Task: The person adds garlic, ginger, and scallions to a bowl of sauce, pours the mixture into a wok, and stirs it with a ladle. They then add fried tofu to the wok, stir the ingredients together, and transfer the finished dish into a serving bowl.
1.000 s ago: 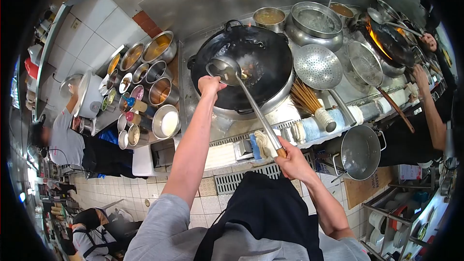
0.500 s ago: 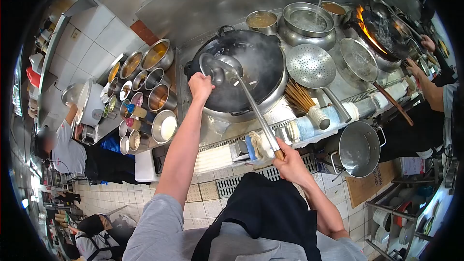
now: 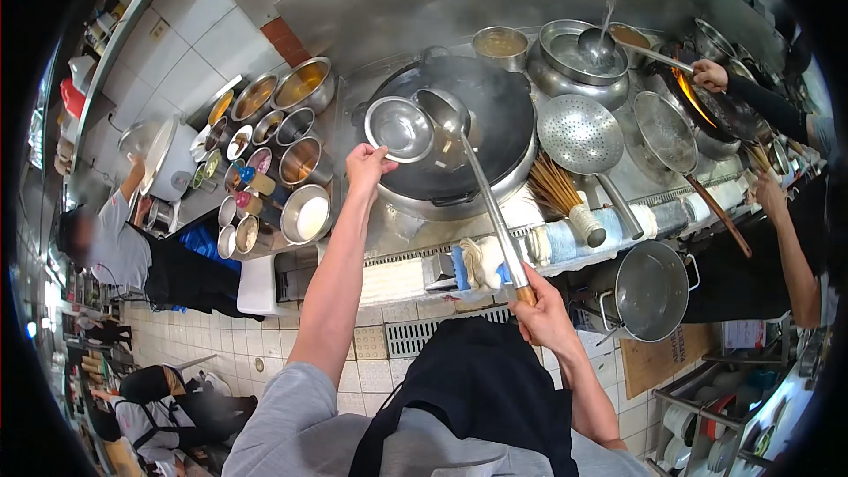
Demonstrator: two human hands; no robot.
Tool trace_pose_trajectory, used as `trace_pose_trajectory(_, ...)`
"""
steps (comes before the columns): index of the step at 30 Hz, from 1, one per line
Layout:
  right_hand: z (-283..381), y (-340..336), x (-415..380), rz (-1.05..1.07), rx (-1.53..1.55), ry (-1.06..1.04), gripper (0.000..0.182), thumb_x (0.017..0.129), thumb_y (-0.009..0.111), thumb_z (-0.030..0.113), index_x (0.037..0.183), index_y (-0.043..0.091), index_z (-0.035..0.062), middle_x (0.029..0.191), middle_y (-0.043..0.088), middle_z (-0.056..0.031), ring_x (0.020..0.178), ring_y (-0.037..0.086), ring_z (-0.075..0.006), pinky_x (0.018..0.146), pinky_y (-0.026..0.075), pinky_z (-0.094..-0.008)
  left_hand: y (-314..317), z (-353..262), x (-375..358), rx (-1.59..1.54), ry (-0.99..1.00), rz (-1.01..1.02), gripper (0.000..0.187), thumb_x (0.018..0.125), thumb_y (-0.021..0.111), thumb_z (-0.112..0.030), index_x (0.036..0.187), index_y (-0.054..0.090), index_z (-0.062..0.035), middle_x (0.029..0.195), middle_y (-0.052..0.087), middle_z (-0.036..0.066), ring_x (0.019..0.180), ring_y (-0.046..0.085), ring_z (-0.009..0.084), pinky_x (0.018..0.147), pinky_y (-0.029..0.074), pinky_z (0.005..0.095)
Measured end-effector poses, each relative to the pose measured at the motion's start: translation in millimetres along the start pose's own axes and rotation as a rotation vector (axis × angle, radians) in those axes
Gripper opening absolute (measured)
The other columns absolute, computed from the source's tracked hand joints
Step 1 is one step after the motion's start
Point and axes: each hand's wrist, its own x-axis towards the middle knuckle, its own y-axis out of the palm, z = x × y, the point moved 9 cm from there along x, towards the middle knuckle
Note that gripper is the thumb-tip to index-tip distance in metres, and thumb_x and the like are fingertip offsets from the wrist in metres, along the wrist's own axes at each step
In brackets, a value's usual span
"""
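Observation:
My left hand [image 3: 365, 170] grips the rim of a small metal bowl [image 3: 399, 129], held over the left part of a large black wok [image 3: 495, 137]. The bowl's inside faces up and looks bare. My right hand [image 3: 541, 305] is closed round the wooden end of a long-handled ladle [image 3: 490, 203]. The ladle's cup [image 3: 443, 110] is over the wok, right beside the bowl. A few small pale pieces lie in the wok below the ladle, and light steam hangs above it.
Spice bowls and sauce bottles [image 3: 256, 180] crowd the left counter. A perforated strainer [image 3: 579, 134], a bamboo brush [image 3: 565, 194] and a mesh skimmer [image 3: 666, 132] lie right of the wok. A co-worker's hand [image 3: 709, 76] holds a ladle under running water, near flames. A deep pot [image 3: 655, 291] stands lower right.
The bowl in my left hand has gone from tipped over the wok to facing up. The co-worker at right has brought a ladle to the water stream.

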Motion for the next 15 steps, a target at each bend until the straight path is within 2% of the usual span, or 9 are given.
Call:
trace_pose_trajectory(3, -14, -9, 1, -0.045, -0.027, 0.022, 0.070, 0.084, 0.054, -0.001, 0.150, 0.029, 0.0050, 0.068, 0.056, -0.0032, 0.039, 0.046, -0.0081, 0.034, 0.037, -0.0234, -17, 9, -8, -0.152, -0.035, -0.037, 0.014, 0.090, 0.063, -0.003, 0.080, 0.053, -0.0010, 0.074, 0.061, 0.010, 0.060, 0.063, 0.0182, 0.057, 0.058, 0.0300)
trace_pose_trajectory(8, -7, -26, 20, 0.013, -0.096, 0.012, 0.069, 0.085, 0.053, 0.001, 0.149, 0.029, 0.0017, 0.064, 0.055, -0.0032, 0.039, 0.047, -0.0084, 0.034, 0.037, -0.0247, -69, 11, -62, -0.497, -0.093, -0.161, 0.010, 0.091, 0.062, -0.003, 0.086, 0.054, -0.0009, 0.085, 0.061, 0.010, 0.076, 0.062, 0.0197, 0.071, 0.057, 0.0335)
trace_pose_trajectory(10, -13, -39, 44, -0.064, -0.152, 0.026, 0.068, 0.085, 0.054, 0.002, 0.148, 0.030, 0.0016, 0.063, 0.055, -0.0042, 0.039, 0.047, -0.0093, 0.036, 0.038, -0.0265, -99, 12, -104, -0.485, -0.102, -0.259, 0.009, 0.091, 0.062, -0.003, 0.089, 0.054, -0.0003, 0.089, 0.060, 0.010, 0.080, 0.061, 0.0196, 0.073, 0.057, 0.0335)
trace_pose_trajectory(15, 6, -38, 110, 0.005, -0.305, -0.046, 0.065, 0.085, 0.053, 0.003, 0.147, 0.033, 0.0018, 0.064, 0.055, -0.0036, 0.042, 0.049, -0.0113, 0.037, 0.039, -0.0277, -190, 51, -236, -0.389, -0.139, -0.513, 0.006, 0.091, 0.061, -0.002, 0.089, 0.055, -0.0005, 0.085, 0.060, 0.008, 0.076, 0.060, 0.0155, 0.071, 0.056, 0.0310)
